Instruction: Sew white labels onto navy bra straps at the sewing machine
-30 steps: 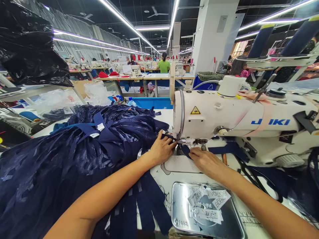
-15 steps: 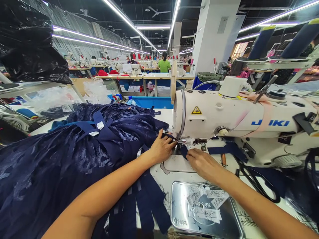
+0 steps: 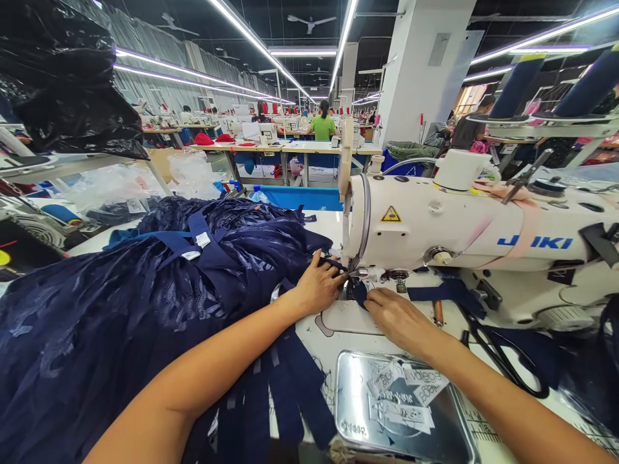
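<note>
At the needle of a white sewing machine (image 3: 416,222), my left hand (image 3: 319,283) grips the edge of navy fabric, thumb raised and fingers bent over it. To the right of the presser foot, my right hand (image 3: 396,312) pinches a small navy piece (image 3: 358,292) between thumb and fingertips. Its fingertips partly hide that piece. A large heap of navy lace garments (image 3: 227,258) spreads from the left up to the machine, with white labels (image 3: 202,240) on some straps. Navy strips (image 3: 290,386) hang at the table's front edge beneath my left forearm.
A metal tin lid (image 3: 401,406) with loose white labels lies in front of the machine. Black scissors (image 3: 512,361) and a navy strip (image 3: 442,291) rest to the right. Thread cones (image 3: 517,87) stand above. A black plastic bag (image 3: 72,84) hangs at upper left. Other people work farther back.
The view has shifted slightly, so the scene sits a little farther right. Both hands keep their places at the needle; the navy piece by my right fingertips shows a rounder edge.
</note>
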A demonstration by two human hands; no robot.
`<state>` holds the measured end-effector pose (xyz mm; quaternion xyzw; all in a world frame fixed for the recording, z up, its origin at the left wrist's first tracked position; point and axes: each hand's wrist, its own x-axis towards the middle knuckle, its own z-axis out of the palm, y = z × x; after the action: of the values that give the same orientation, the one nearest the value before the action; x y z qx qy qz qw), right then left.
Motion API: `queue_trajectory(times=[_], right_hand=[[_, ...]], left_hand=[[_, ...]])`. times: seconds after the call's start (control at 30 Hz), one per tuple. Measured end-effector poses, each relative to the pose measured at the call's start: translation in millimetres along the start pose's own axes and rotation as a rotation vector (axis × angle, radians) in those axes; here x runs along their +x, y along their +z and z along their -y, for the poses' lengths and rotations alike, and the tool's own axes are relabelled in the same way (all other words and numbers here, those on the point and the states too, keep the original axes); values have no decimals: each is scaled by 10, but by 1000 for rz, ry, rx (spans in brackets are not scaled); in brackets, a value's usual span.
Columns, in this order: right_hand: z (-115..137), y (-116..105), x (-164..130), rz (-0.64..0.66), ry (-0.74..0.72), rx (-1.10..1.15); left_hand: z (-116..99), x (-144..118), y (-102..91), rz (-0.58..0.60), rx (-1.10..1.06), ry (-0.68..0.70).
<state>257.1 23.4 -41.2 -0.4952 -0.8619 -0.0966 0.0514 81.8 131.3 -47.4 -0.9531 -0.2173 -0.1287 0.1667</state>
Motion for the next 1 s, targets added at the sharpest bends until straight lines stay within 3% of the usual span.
queue_trajectory(times=[0.43, 0.7, 1.0], right_hand=[[98, 38, 49, 3, 85, -145], [159, 30, 124, 8, 103, -199], [-63, 99, 62, -58, 116, -172]], left_hand=[[41, 80, 8, 41, -5, 11], [58, 134, 53, 8, 4, 3], [63, 105, -14, 10, 25, -18]])
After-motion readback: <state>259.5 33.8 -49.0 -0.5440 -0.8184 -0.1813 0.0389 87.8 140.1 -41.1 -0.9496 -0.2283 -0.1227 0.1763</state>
